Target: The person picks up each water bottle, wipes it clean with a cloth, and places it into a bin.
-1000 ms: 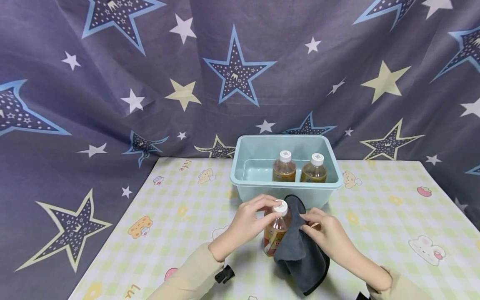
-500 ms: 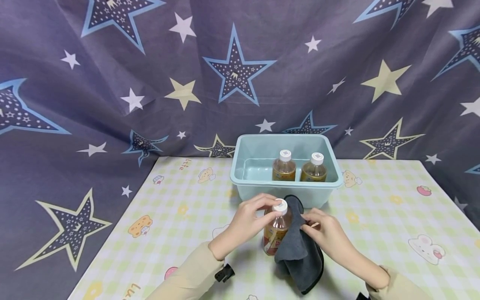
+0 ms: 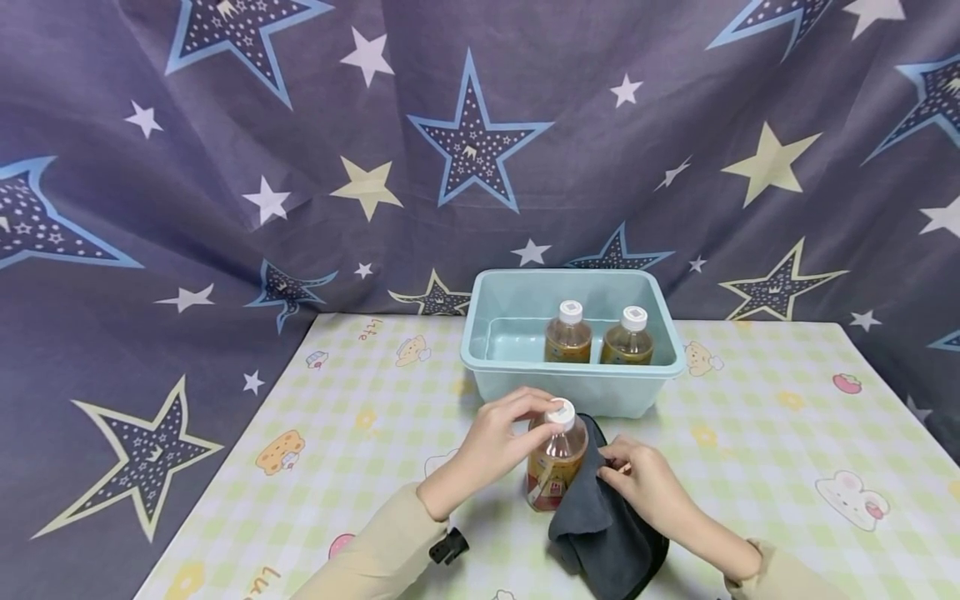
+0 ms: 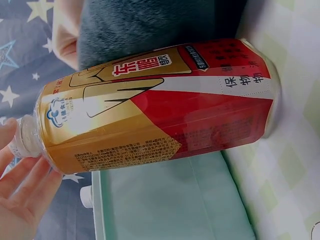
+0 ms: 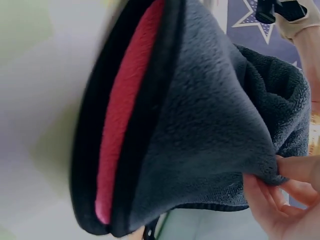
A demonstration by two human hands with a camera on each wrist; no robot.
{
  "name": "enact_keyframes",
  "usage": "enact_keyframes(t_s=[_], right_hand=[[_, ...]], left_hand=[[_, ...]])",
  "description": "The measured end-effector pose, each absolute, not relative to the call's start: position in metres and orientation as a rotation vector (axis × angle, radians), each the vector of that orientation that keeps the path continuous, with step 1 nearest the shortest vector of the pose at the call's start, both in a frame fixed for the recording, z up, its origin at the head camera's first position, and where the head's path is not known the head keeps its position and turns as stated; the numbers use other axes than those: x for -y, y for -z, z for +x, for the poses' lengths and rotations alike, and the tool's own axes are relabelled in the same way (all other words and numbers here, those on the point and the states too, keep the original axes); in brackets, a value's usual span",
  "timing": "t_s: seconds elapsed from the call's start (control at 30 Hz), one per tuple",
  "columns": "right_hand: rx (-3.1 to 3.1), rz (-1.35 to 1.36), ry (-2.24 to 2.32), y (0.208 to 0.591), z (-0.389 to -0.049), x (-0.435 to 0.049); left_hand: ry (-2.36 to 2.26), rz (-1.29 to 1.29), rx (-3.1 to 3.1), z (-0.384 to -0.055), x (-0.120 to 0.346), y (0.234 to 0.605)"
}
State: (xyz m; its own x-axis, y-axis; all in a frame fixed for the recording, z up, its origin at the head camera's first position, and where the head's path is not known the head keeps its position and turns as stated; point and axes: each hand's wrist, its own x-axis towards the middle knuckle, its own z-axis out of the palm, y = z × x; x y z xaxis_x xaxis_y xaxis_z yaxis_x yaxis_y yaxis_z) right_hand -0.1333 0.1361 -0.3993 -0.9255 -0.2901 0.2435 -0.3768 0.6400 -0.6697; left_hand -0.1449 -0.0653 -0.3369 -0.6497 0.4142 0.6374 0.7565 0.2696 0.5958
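A drink bottle [image 3: 553, 471] with a gold and red label stands upright on the table, in front of the blue bin. My left hand [image 3: 504, 435] pinches its white cap [image 3: 561, 413] between thumb and fingers; the left wrist view shows the label [image 4: 160, 105] close up. My right hand [image 3: 647, 482] pinches a dark grey cloth [image 3: 600, 525] against the bottle's right side. In the right wrist view the cloth [image 5: 200, 115] hangs in folds from thumb and fingers, its black edging and a strip of red showing.
Behind the bottle stands a light blue bin [image 3: 495, 379] holding two similar bottles, one at its middle [image 3: 568, 340] and another to the right [image 3: 628, 343]. A checked tablecloth [image 3: 757, 467] covers the table. A starry curtain [image 3: 315, 100] hangs behind.
My right hand has moved slightly down, drawing the cloth lower along the bottle, so more of the bottle's right side shows. The left hand has stayed on the cap.
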Motion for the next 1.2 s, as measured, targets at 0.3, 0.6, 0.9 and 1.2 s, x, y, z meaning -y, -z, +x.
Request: enact_keyframes(t_s=[0.3, 0.6, 0.9, 1.2], right_hand=[[2.792, 0.567, -1.137, 0.415, -0.133, -0.135], [2.791, 0.547, -1.041, 0.425, -0.132, -0.134], [2.782, 0.545, -1.078, 0.425, -0.132, -0.136], [2.787, 0.509, -1.250, 0.417, -0.130, -0.141]], left_hand=[[1.316, -1.067, 2.181, -0.146, 0.065, 0.338], [1.335, -1.051, 2.210, -0.144, 0.065, 0.337], [1.377, -1.062, 2.204, -0.145, 0.064, 0.336], [1.369, -1.070, 2.177, -0.146, 0.064, 0.339]])
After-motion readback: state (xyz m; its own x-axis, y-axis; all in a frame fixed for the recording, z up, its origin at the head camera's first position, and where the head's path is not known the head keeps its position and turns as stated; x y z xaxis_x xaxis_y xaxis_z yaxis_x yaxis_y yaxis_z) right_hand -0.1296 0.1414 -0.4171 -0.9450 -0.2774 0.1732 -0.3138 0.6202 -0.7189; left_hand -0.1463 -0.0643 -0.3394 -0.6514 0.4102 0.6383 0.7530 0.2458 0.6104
